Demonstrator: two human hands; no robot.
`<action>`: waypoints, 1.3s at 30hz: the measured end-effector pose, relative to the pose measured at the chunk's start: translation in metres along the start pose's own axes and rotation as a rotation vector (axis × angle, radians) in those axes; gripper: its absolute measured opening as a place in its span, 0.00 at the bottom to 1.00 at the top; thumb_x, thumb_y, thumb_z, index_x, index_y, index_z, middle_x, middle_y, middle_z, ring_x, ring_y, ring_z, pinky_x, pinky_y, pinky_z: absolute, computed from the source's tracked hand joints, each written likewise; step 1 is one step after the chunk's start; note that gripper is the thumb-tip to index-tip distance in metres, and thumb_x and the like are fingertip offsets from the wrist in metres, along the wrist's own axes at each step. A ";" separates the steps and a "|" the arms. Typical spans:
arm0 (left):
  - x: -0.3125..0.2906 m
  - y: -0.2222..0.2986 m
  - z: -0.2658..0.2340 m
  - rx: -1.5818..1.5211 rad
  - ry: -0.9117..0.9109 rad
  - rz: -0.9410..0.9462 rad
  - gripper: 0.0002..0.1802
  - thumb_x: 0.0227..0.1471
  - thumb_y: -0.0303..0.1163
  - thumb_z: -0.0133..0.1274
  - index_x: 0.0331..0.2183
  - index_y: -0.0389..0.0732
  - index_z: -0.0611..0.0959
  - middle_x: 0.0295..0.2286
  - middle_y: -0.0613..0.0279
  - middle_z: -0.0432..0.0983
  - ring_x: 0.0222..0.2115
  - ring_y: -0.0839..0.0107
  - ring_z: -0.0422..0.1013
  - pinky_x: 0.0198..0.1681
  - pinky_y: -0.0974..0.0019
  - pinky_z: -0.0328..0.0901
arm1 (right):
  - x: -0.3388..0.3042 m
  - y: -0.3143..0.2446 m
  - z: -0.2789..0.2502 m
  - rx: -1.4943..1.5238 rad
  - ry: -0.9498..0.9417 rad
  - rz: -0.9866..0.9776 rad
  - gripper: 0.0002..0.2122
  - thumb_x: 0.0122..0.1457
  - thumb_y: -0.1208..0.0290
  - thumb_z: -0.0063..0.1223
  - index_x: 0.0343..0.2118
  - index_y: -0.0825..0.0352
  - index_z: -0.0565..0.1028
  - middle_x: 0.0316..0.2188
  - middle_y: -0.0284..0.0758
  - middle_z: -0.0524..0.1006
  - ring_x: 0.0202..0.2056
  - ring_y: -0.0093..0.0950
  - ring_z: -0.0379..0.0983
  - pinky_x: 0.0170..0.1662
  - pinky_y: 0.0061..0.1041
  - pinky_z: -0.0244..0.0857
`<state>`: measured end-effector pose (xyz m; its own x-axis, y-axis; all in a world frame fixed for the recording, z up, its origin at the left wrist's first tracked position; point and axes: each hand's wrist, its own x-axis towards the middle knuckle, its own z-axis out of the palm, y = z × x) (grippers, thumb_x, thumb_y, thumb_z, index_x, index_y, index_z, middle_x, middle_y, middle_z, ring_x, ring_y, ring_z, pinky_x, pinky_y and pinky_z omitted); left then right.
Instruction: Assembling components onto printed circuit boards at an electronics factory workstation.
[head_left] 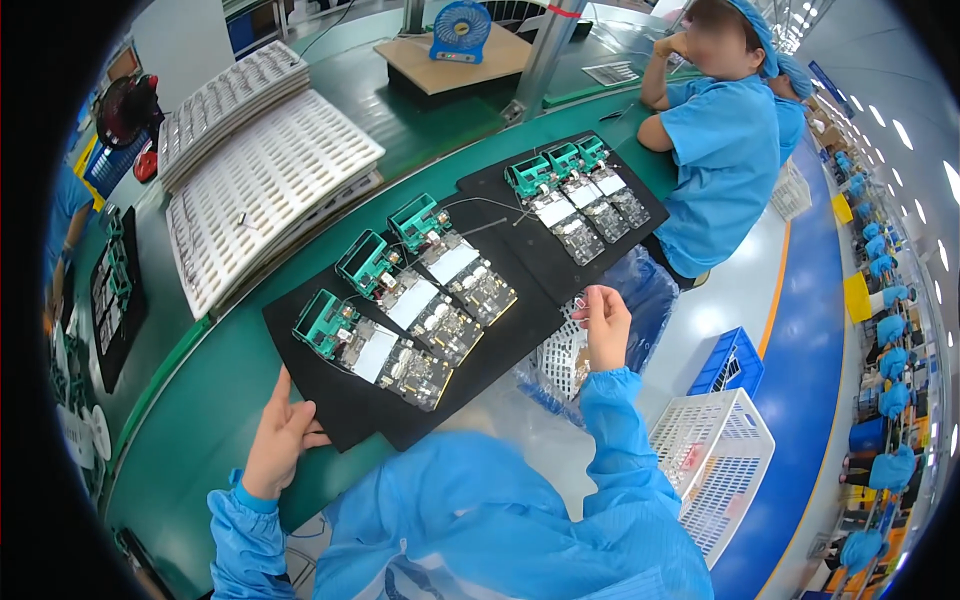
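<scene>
Left hand [280, 440] lies flat, fingers spread, on the near edge of the black mat [330, 400]. Three boards [400, 335] sit just beyond its fingertips, apparently assembled. Right hand [603, 325] pinches something tiny, unidentifiable, beside the mat.

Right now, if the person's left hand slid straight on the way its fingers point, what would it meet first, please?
The left hand already rests on the near black mat. Going straight on, it would probably meet the nearest green-framed circuit board assembly first, though depth is unclear.
</scene>
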<state>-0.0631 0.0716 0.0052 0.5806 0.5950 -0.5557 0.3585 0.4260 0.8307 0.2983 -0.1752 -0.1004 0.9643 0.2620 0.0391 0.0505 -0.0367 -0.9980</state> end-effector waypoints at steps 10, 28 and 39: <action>0.031 0.005 0.045 -0.015 -0.119 0.107 0.43 0.62 0.24 0.41 0.67 0.49 0.34 0.32 0.62 0.72 0.31 0.74 0.74 0.34 0.70 0.72 | 0.048 -0.008 -0.009 0.133 0.068 0.068 0.12 0.61 0.71 0.54 0.45 0.71 0.73 0.32 0.31 0.78 0.33 0.19 0.75 0.32 0.17 0.65; 0.038 0.004 0.054 -0.048 -0.095 0.117 0.43 0.62 0.24 0.41 0.66 0.47 0.33 0.32 0.66 0.68 0.25 0.80 0.67 0.29 0.72 0.69 | -0.035 0.021 0.006 0.070 -0.001 0.068 0.08 0.59 0.76 0.56 0.41 0.68 0.75 0.31 0.30 0.78 0.30 0.18 0.74 0.32 0.17 0.67; 0.064 0.019 0.124 -0.194 -0.098 0.101 0.43 0.62 0.23 0.41 0.66 0.46 0.34 0.36 0.60 0.67 0.27 0.75 0.68 0.32 0.67 0.70 | -0.024 0.013 -0.006 -0.081 -0.094 -0.075 0.07 0.60 0.79 0.52 0.40 0.72 0.77 0.33 0.32 0.80 0.36 0.21 0.76 0.41 0.20 0.69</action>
<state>0.0718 0.0334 -0.0104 0.6780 0.5762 -0.4564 0.1534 0.4963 0.8545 0.2778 -0.1874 -0.1139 0.9284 0.3563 0.1051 0.1463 -0.0907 -0.9851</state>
